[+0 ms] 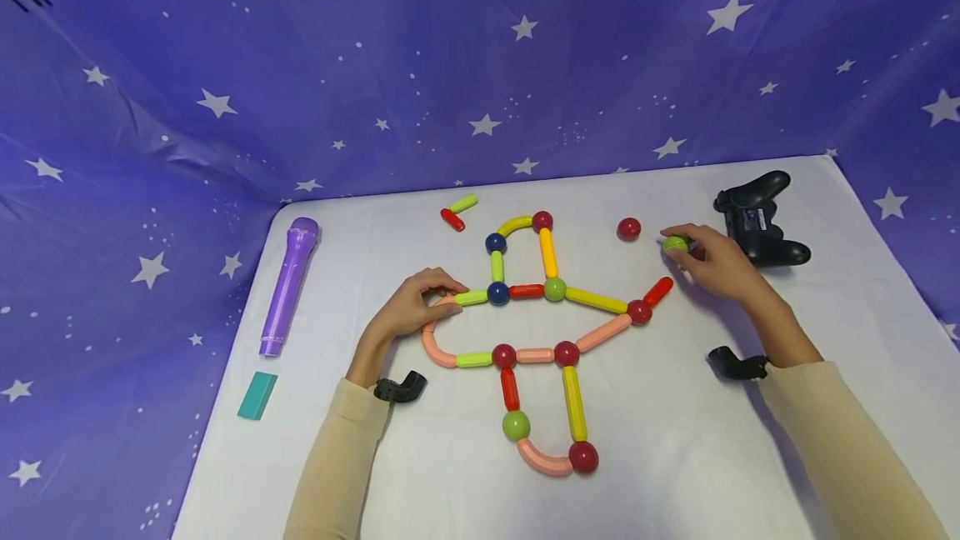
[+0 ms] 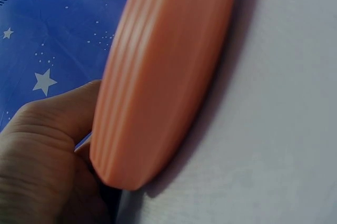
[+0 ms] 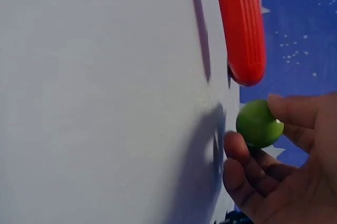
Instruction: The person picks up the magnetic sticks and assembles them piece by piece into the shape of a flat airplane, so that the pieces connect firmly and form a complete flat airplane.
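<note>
My right hand pinches a green ball between thumb and fingers, above the right side of the white table. Just below it lies a red rod, joined to a red ball. At the figure's left end, my left hand grips the upper end of a curved peach rod, where it meets a lime rod. The figure is a flat outline of coloured rods and balls. In the left wrist view the peach rod hides part of the fingers.
A loose red ball lies left of the right hand, a black game controller to its right. Small red and lime rods lie at the back. A purple microphone and a teal block are at the left.
</note>
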### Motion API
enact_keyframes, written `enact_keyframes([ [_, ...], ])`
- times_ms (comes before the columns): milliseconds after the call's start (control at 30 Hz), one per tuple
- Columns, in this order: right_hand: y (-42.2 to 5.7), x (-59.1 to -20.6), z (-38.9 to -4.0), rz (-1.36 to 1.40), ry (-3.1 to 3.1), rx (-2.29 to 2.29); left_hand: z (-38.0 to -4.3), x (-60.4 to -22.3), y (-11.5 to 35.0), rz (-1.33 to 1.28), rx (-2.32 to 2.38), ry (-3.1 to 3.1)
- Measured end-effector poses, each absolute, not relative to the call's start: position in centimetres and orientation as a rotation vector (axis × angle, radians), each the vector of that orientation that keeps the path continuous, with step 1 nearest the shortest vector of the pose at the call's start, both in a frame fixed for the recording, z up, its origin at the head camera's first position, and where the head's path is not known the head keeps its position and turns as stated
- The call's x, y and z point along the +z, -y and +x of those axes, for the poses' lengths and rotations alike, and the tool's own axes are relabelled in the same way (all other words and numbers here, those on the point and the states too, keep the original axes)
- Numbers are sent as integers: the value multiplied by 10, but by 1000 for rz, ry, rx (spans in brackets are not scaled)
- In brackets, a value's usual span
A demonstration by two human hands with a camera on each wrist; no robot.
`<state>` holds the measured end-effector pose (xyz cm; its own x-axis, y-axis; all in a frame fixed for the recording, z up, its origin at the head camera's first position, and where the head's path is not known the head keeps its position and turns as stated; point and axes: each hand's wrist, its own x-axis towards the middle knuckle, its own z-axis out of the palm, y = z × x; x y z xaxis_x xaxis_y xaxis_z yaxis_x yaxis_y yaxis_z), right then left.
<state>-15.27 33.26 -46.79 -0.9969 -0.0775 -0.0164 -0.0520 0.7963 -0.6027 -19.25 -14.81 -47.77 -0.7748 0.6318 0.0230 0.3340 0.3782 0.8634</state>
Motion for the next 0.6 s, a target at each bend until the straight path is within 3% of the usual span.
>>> enact_keyframes([
  [200,-331,-474,-129,-137,-2804,-1098,-196,-489,153,823,1359,-2346],
  [500,-327,-477,-119,-153,-2763,-1239,-191,-479,149,820,1367,-2321],
  [600,-330,-479,-116,-148,-2773,-1250,-196,-491,149,823,1360,-2326],
])
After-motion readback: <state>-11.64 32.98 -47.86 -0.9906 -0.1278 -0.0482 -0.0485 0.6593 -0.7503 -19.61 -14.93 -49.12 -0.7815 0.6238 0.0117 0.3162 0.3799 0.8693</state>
